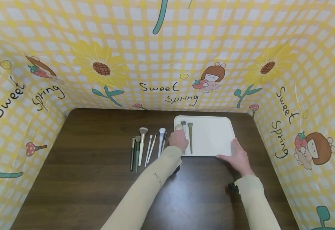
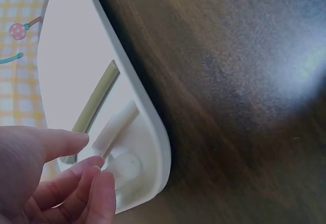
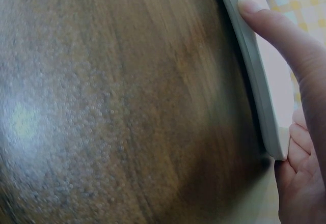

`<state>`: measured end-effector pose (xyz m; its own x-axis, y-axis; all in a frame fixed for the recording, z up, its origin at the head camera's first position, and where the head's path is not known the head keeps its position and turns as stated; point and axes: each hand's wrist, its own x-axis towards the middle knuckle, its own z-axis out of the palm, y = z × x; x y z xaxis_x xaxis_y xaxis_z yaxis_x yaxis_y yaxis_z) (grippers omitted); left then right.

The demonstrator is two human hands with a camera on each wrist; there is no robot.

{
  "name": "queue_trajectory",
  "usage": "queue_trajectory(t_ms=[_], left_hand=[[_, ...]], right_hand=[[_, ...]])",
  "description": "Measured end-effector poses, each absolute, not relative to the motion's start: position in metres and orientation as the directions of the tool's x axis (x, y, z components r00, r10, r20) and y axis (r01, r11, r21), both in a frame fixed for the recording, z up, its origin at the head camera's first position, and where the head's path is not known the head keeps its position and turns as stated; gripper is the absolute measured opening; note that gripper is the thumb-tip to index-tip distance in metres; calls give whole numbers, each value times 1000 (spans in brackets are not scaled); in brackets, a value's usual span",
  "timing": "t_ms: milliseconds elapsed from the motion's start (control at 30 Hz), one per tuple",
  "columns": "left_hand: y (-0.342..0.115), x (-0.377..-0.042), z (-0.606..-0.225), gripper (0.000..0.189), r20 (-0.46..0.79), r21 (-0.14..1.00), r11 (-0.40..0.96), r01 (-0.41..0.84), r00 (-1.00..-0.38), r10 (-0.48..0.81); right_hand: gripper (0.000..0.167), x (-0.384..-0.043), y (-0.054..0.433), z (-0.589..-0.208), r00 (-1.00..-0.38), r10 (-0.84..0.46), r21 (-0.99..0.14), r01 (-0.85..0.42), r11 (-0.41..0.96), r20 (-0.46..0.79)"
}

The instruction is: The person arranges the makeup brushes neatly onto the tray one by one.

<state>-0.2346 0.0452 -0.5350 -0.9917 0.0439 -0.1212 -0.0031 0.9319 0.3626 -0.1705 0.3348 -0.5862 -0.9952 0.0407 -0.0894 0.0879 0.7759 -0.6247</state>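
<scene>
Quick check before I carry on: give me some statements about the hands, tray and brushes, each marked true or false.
1. The left hand is at the left end of the tray, the right hand at its right end. True.
2. The right hand is holding a brush. False: its thumb and fingers are on the tray's near right corner.
3. An olive-handled brush lies in the tray. True.
4. That brush's bristles face the tray's near edge. False: they face the far edge.
5. Every brush is in the tray. False: several brushes lie left of it on the table.
</scene>
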Motion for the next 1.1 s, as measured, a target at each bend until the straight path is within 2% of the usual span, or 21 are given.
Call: queue_trajectory(t_ms=[300, 733, 900, 1100], left_hand=[[44, -234, -530, 26, -133, 358, 933, 47, -986, 101], [40, -233, -534, 19, -182, 401, 916, 12, -979, 93], [36, -232, -532, 17, -167, 414, 910, 21, -981, 99], [30, -232, -532, 28, -81, 411, 907, 93, -987, 138]], right_hand=[[133, -170, 335, -585, -995, 43, -620, 92, 779, -93], [131, -172, 334, -585, -995, 45, -626, 88, 775, -84], [131, -171, 334, -584, -995, 51, -632, 97, 769, -90], [131, -170, 334, -585, -994, 51, -631, 98, 770, -93]])
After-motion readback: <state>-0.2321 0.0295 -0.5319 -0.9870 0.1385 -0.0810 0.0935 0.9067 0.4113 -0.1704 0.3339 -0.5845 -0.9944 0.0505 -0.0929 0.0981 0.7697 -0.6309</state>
